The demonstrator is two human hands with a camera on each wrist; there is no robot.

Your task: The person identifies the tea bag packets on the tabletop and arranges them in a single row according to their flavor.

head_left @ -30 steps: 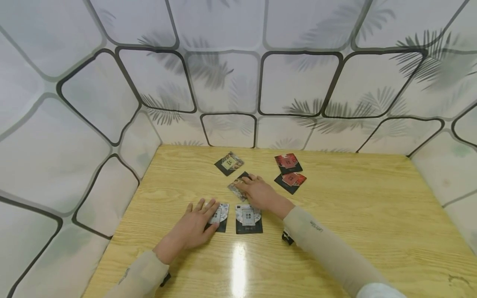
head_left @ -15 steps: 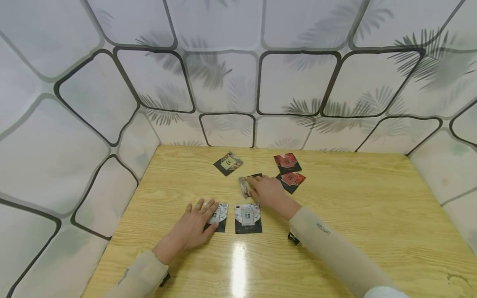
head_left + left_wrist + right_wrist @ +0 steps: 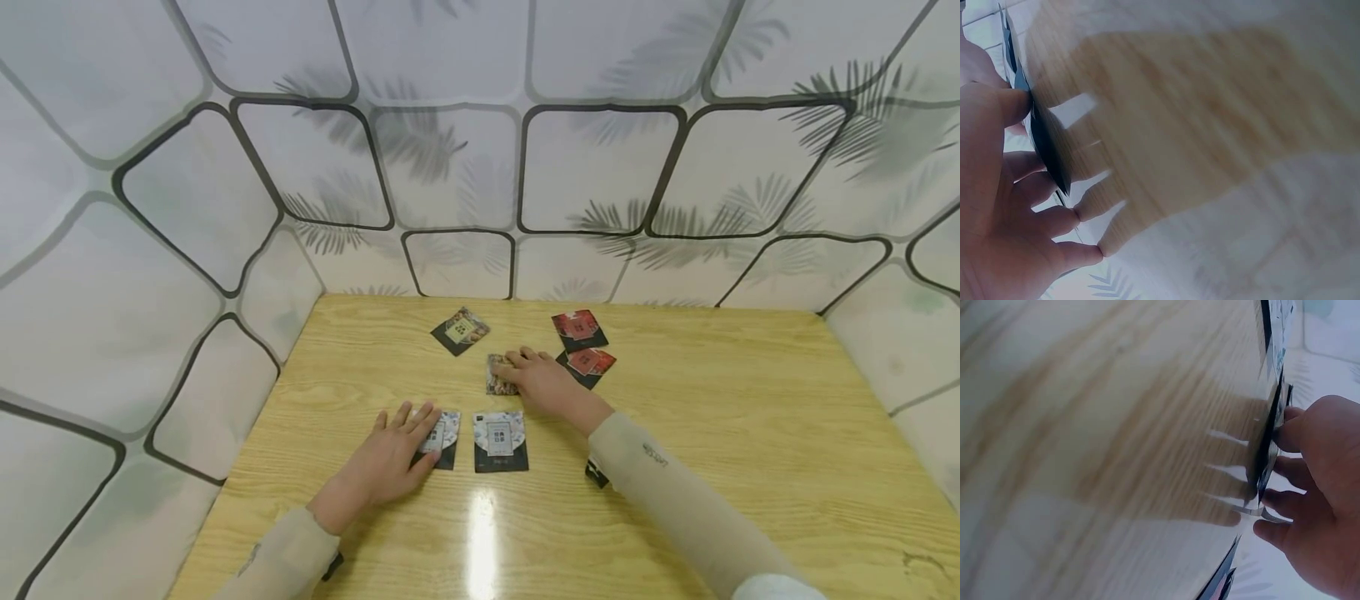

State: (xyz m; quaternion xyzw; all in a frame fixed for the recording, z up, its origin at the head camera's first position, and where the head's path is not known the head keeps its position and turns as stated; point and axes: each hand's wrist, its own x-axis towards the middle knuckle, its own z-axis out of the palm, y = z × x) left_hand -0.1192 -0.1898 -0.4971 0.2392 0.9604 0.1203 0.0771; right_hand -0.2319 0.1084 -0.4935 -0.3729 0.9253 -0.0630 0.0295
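Note:
In the head view my left hand (image 3: 382, 462) lies flat, fingers spread, over a small black-and-white packet (image 3: 450, 432), hiding its left part. The dark edge of that packet (image 3: 1047, 150) shows beside the thumb in the left wrist view. Beside it lies a second black-and-white packet (image 3: 500, 442), untouched. Farther back, the outstretched fingers of my right hand (image 3: 546, 385) press on a brown-patterned packet (image 3: 498, 379), covering its right side. In the right wrist view, thumb and fingers touch this packet (image 3: 1266, 447).
A yellow-labelled packet (image 3: 461, 331) lies at the back, left of centre. Two red packets (image 3: 581, 328) overlap slightly behind and right of my right hand. The wooden table (image 3: 735, 417) meets patterned walls (image 3: 600, 167) at the back and sides.
My right hand has slid the brown-patterned packet to the right and turned it from slanted to nearly square with the table. The left hand and the other packets have stayed put.

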